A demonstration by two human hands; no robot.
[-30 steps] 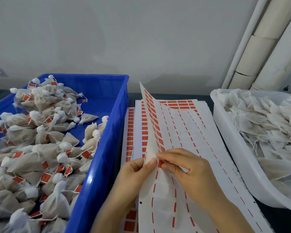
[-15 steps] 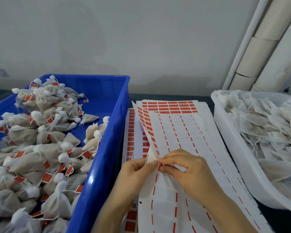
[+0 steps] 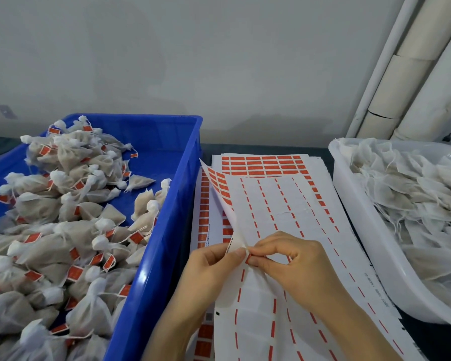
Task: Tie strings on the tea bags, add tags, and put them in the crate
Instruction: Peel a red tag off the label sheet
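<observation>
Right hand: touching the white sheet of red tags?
Touching. Head view shows the right hand pinching the white sheet of red tags at its lifted edge.

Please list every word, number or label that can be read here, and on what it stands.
None can be read.
Grey print along the right edge of the top tag sheet: too blurred.
Tiny marks on its left edge, by the left hand: too small.
Red tags in the blue crate: no legible print.
</observation>
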